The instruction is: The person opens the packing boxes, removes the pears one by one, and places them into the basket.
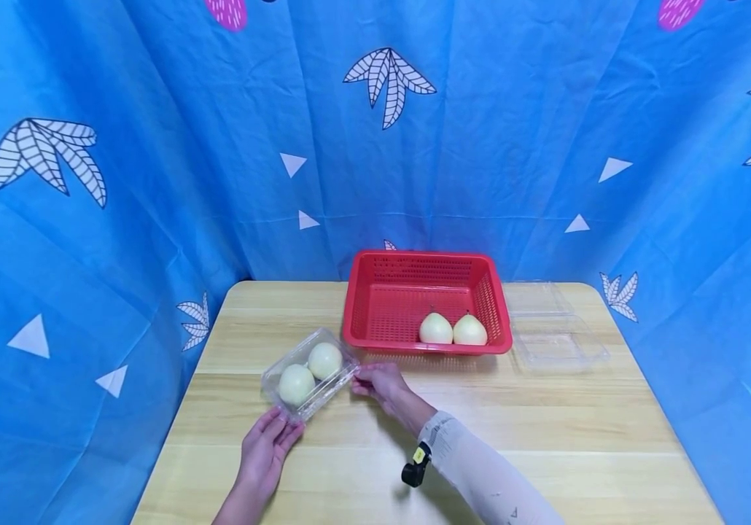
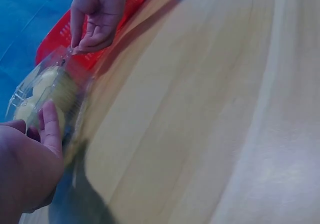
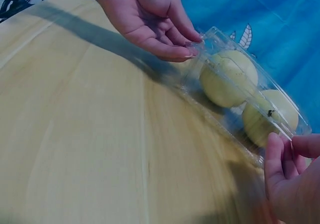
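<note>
A clear plastic clamshell box [image 1: 319, 397] sits at an angle on the left part of the table, its lid down over two pale yellow pears [image 1: 297, 385]. My left hand [image 1: 264, 448] pinches the near corner of the box between thumb and fingers. At the opposite end of the same long side, my right hand [image 1: 385, 386] pinches the other corner. The right wrist view shows the pears [image 3: 229, 78] side by side under the lid, one with its dark stem end towards the camera.
Behind the right hand stands a red perforated basket [image 1: 362, 292] with two more pears [image 1: 436, 329] at its front right. To its right lies an open, unfilled clear clamshell box [image 1: 555, 343]. Blue printed curtains [image 1: 415, 175] border the wooden table [image 1: 546, 452].
</note>
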A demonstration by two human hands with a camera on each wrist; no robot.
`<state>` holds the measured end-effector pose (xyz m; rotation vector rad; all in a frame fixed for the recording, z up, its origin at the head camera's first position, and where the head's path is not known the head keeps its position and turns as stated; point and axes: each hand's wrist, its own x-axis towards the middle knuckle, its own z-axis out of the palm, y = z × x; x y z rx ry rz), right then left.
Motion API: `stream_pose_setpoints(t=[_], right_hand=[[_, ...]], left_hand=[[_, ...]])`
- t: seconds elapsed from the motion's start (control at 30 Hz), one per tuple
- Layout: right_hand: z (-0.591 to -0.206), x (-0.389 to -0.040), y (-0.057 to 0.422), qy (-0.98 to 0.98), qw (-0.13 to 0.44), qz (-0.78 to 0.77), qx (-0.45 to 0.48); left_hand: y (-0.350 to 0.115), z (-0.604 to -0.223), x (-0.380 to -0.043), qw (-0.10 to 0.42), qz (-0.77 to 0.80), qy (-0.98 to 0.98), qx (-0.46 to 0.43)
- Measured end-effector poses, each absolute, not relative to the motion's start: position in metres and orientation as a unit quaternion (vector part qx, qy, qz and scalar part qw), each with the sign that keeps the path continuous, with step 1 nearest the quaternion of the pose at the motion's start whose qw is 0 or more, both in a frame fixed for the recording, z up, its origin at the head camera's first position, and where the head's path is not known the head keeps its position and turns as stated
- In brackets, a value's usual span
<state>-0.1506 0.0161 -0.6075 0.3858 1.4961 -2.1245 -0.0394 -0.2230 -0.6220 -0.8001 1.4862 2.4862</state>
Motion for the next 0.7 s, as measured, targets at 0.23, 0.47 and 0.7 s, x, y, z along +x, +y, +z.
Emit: stream_pose_setpoints(t=[0.23, 0.47, 0.7], right_hand=[[-0.607, -0.148, 0.017, 0.549, 0.254, -0.783, 0.143], [-0.606, -0.146, 0.016, 0.545, 0.247, -0.787, 0.149], [-0.608, -0.143, 0.015, 0.547, 0.246, -0.786, 0.146]], left_hand=[[-0.215, -0.625, -0.031, 0.077, 0.840, 0.478, -0.246], [-0.210, -0.627, -0.027, 0.081, 0.845, 0.472, -0.236], [-0.203, -0.630, -0.028, 0.078, 0.840, 0.481, -0.241]])
